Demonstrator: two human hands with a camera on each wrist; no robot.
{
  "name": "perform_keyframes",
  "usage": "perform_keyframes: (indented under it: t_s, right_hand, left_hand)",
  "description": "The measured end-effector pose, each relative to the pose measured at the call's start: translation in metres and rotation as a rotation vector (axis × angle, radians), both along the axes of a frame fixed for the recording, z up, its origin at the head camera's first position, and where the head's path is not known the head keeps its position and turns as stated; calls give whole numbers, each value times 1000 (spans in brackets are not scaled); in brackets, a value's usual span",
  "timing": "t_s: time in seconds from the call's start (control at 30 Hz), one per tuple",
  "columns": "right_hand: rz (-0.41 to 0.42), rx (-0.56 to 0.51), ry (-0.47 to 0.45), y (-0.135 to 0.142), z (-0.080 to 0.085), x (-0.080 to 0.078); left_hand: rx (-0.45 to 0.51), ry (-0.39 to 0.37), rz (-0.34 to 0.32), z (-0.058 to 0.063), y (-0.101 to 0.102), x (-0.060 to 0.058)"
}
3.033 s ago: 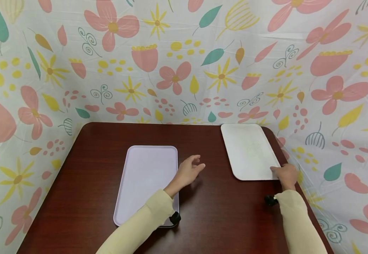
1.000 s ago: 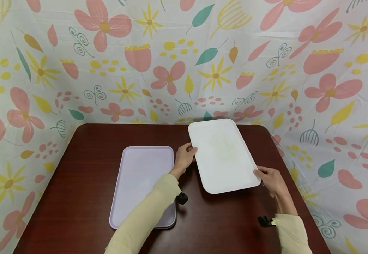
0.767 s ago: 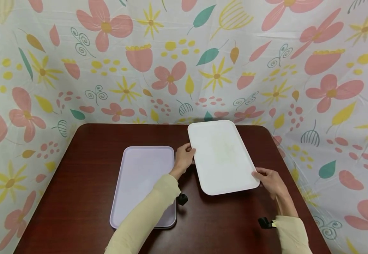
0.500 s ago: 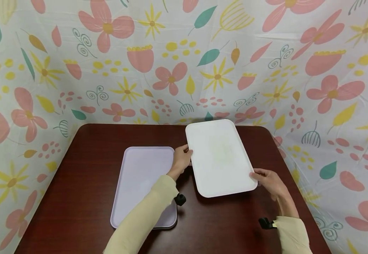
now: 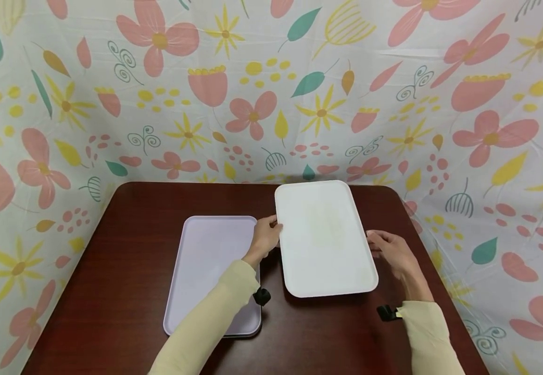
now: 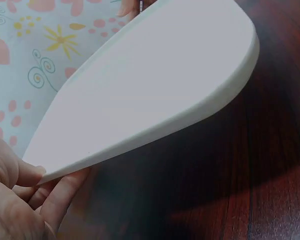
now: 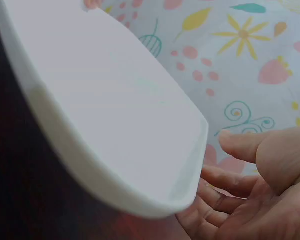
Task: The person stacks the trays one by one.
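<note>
A white rectangular tray is held up off the table, casting a shadow below it in the left wrist view. My left hand pinches its left edge, thumb on top and fingers underneath. At the tray's right edge is my right hand. In the right wrist view that hand's thumb stands away from the rim, while its fingers lie at and partly behind the tray's edge. A lavender tray lies on the table at left, partly covered by my left sleeve.
The dark reddish-brown table has rounded far corners. A flower-printed cloth hangs behind it and along both sides. A second, darker edge shows under the lavender tray's near rim.
The white tray has come up from the far right toward the middle, and lately has turned straighter. My left hand has taken its left edge; my right thumb has come off the right edge.
</note>
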State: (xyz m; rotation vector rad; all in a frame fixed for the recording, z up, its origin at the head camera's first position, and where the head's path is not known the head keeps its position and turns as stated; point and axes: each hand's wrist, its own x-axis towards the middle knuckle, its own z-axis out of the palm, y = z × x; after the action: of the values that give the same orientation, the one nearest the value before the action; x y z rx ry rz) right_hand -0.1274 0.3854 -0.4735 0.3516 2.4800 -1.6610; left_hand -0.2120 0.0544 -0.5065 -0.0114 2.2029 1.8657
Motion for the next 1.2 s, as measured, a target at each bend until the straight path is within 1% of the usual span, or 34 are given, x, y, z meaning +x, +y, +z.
perform_keyframes:
  t_s: [0.13, 0.3, 0.43, 0.57, 0.7, 0.83, 0.93, 1.07, 1.13, 1.2]
  right_hand:
    - [-26, -36, 20, -5, 1, -7]
    - [-10, -32, 42, -8, 0, -11]
    - [6, 0, 29, -10, -2, -11]
    - [15, 4, 15, -14, -5, -11]
    - [36, 0, -6, -18, -7, -10]
    - [43, -7, -23, -23, -11, -9]
    - [40, -28, -37, -27, -13, -9]
    - [42, -43, -45, -34, -13, -7]
    - [46, -49, -42, -39, -12, -6]
    - [51, -54, -41, -46, -12, -5]
  left_hand:
    - [-31, 11, -18, 0, -2, 0]
    - [-35, 7, -45, 1, -6, 2]
    - [3, 7, -63, 3, -9, 5]
    - [38, 4, -89, 5, -14, 6]
    - [47, -8, -120, 7, -22, 8]
    - [45, -15, -134, 11, -31, 10]
    - [56, -19, -115, 15, -38, 15]
    - [81, -16, -53, 17, -47, 20]
    - [66, 1, -26, 17, -52, 22]
    - [32, 23, -11, 18, -59, 25]
